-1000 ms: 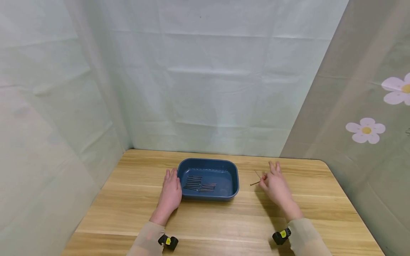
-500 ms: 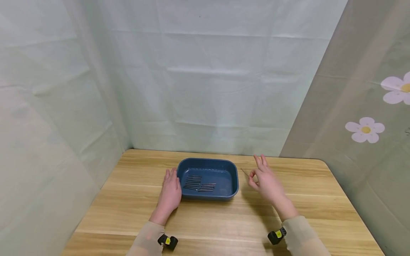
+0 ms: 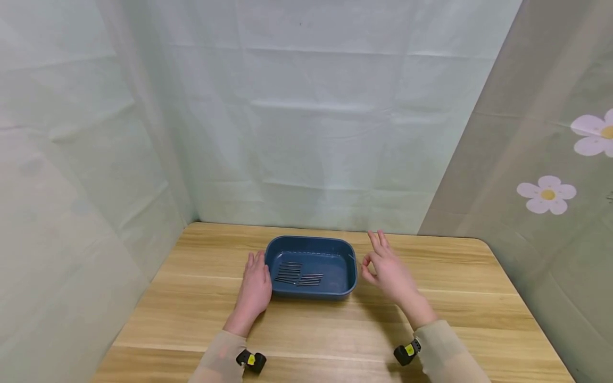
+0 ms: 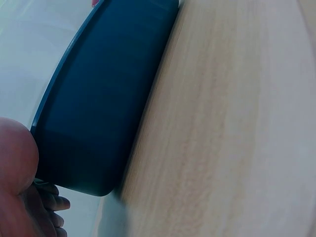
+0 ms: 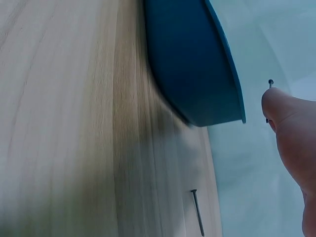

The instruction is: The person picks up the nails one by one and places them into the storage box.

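Note:
A dark blue rectangular tray [image 3: 345,293] stands on the wooden table, with several nails [image 3: 289,273] in rough rows on the left and middle of its floor. My left hand [image 3: 255,287] rests along the tray's left side, its fingers fairly straight against the outer wall. Beside the right rim, my right hand [image 3: 390,274] pinches a nail [image 5: 270,83] between thumb and forefinger, the other fingers raised. In the head view the thin end of that nail overlaps the right rim. Another nail [image 5: 197,212] lies on the table in the right wrist view.
The wooden table [image 3: 306,340] ends at a pale curtain [image 3: 306,133] behind the tray. More curtain hangs at both sides, with printed flowers [image 3: 547,195] on the right. Each wrist wears a small black camera [image 3: 251,361].
My right hand has moved left with the pinched nail, from over the table to the tray's right rim. The left hand and the tray have stayed in place.

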The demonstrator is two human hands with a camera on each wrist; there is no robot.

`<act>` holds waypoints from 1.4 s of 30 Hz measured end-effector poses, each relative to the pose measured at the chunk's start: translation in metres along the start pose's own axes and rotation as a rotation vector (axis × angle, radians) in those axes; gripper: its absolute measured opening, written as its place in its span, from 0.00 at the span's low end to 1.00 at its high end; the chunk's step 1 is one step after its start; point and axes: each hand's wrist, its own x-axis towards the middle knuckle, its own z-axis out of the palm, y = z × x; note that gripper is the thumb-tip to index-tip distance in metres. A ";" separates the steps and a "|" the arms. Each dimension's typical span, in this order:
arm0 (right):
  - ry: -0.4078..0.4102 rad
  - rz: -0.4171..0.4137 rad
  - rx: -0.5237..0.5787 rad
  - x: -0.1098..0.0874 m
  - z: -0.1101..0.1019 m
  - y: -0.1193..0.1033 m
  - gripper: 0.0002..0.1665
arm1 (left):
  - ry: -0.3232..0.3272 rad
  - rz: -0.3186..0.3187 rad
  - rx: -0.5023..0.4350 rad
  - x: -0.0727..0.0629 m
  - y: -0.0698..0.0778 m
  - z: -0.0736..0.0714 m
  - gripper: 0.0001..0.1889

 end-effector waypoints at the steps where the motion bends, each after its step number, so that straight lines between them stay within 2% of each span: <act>1: -0.002 -0.006 -0.001 0.001 0.000 -0.001 0.08 | 0.003 0.002 -0.001 0.000 0.000 0.000 0.26; 12: -0.044 -0.084 -0.033 0.015 0.000 -0.017 0.07 | 0.019 0.010 -0.005 0.000 0.000 0.001 0.26; 20: -0.132 -0.146 -0.084 0.030 0.003 -0.031 0.10 | -0.003 -0.004 -0.012 0.001 -0.001 0.003 0.27; 26: -0.218 -0.207 -0.124 0.045 0.006 -0.042 0.10 | 0.013 0.002 -0.008 0.000 -0.001 0.002 0.27; 31: -0.272 -0.295 -0.205 0.059 0.015 -0.050 0.10 | 0.033 0.015 -0.004 -0.001 -0.001 0.001 0.26; 35: -0.309 -0.376 -0.285 0.067 0.026 -0.053 0.12 | 0.007 -0.007 -0.003 0.000 -0.001 0.000 0.27; 42: -0.328 -0.430 -0.361 0.071 0.043 -0.057 0.17 | -0.019 -0.017 -0.011 -0.001 0.001 0.002 0.27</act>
